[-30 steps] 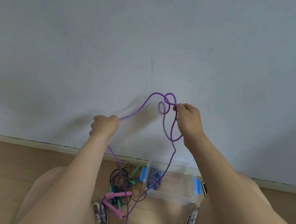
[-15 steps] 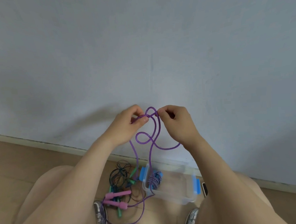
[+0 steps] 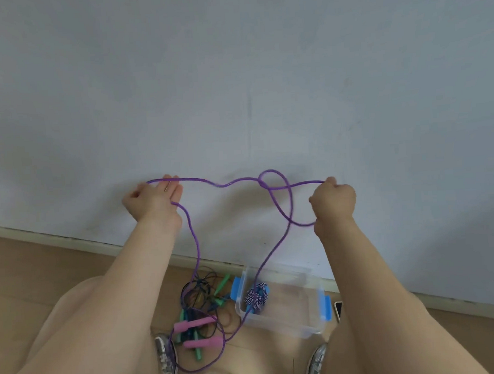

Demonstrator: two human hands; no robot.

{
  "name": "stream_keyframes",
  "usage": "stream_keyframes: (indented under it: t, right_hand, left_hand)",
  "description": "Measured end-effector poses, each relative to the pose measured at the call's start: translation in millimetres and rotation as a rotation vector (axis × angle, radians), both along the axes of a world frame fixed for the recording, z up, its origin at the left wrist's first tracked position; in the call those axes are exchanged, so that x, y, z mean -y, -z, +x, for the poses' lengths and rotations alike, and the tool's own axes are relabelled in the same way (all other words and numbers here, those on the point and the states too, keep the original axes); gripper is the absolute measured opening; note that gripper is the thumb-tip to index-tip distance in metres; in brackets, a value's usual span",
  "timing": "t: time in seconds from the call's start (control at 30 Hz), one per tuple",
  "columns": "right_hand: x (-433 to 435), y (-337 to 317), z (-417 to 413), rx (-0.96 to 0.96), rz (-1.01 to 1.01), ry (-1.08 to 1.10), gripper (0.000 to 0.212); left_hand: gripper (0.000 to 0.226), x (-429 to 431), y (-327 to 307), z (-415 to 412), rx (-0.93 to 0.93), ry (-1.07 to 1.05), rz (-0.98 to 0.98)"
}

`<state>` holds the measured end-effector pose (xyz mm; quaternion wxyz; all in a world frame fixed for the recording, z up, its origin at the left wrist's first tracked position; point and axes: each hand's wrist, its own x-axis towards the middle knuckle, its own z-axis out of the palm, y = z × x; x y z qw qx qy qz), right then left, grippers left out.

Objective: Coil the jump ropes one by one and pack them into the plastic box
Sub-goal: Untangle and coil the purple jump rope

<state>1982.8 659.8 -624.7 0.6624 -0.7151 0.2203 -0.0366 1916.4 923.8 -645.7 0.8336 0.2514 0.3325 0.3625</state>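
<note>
- Purple rope is stretched between both raised hands in front of the wall, well above the floor
- Left hand: fingers nearly straight, with the rope slung round them rather than clenched
- Right hand: tight fist on the rope, which comes out at the top and bottom of the fist
- A loose loop sits in the span close to the right hand; can't tell from here if it's a real overhand knot or just crossed strands
- Both tails hang down to the pink handles, which lie on the floor just left of the plastic box
- The box sits open on the floor against the skirting, with one striped rope bundled at its left end
- Step as I read it: clearing the rope before coiling; nothing purple is coiled yet
- Risk 1: pulling the hands further apart cinches that loop into a hard knot, so slacken it and feed the end back through
- Risk 2: the slung left side can slip off the fingers and drop the span
- Risk 3: the handles lie in the pile of dark ropes, so hauling up drags the whole tangle
- Risk 4: the right tail crosses the box's left end, and the low bight runs by the left shoe; either can snag and shift the box
</note>
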Motion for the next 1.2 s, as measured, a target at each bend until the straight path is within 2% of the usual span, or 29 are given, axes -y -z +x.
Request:
stream_keyframes:
  t: [0.07,0.13,0.2,0.27,0.37,0.4,0.43,0.5,0.57,0.63,0.7,0.77,0.8,0.9,1.03,1.1,1.2]
  right_hand:
    - [2,-6,-2,0.028,0.276,0.097,0.035]
    - [0,-12,-8,0.07,0.449,0.142,0.035]
    - [-3,-14,-11,0.098,0.482,0.143,0.034]
    - [-7,-12,-13,0.126,0.455,0.099,0.031]
    - [-12,-9,-15,0.207,0.294,-0.028,0.034]
    - [-14,-9,-16,0.236,0.245,-0.079,0.035]
    - [-16,-9,-18,0.252,0.207,-0.134,0.034]
    - [-19,-10,-21,0.247,0.166,-0.24,0.035]
    - [-18,-11,-22,0.223,0.143,-0.289,0.038]
    - [-12,-11,-21,0.169,0.047,-0.325,0.045]
    - [-6,-16,-22,0.065,-0.007,-0.45,0.051]
    - [-4,-20,-28,-0.024,-0.016,-0.647,0.053]
    - [-5,-21,-31,-0.038,-0.042,-0.731,0.051]
    - [-10,-19,-32,0.024,-0.131,-0.798,0.049]
    - [-10,-14,-27,0.103,-0.129,-0.721,0.046]
    - [-11,-9,-24,0.159,-0.222,-0.668,0.047]
    - [-11,-1,-16,0.229,-0.418,-0.537,0.045]
  left_hand:
    - [0.029,-4,-2,2,0.053,0.055,-0.132]
    - [0.032,3,-3,2,-0.022,0.182,-0.068]
    - [0.03,10,-2,2,-0.23,0.35,0.272]
    - [0.029,19,-1,-2,-0.414,0.477,0.775]
    - [0.065,31,5,-7,-0.635,0.707,1.597]
    - [0.067,34,9,-8,-0.656,0.799,1.741]
    - [0.062,35,13,-9,-0.623,0.899,1.798]
    - [0.056,32,24,-7,-0.569,1.022,1.786]
    - [0.054,29,26,-6,-0.621,0.994,1.774]
    - [0.055,25,22,-5,-0.718,0.767,1.757]
    - [0.048,22,17,-5,-0.814,0.495,1.649]
    - [0.028,18,15,-5,-0.788,0.416,1.445]
    - [0.02,18,13,-6,-0.729,0.442,1.315]
    - [0.035,29,2,-10,-0.55,0.58,1.074]
    - [0.042,31,-11,-16,-0.456,0.779,0.861]
    - [0.045,31,-16,-20,-0.397,0.883,0.761]
    - [0.042,31,-22,-24,-0.2,1.011,0.579]
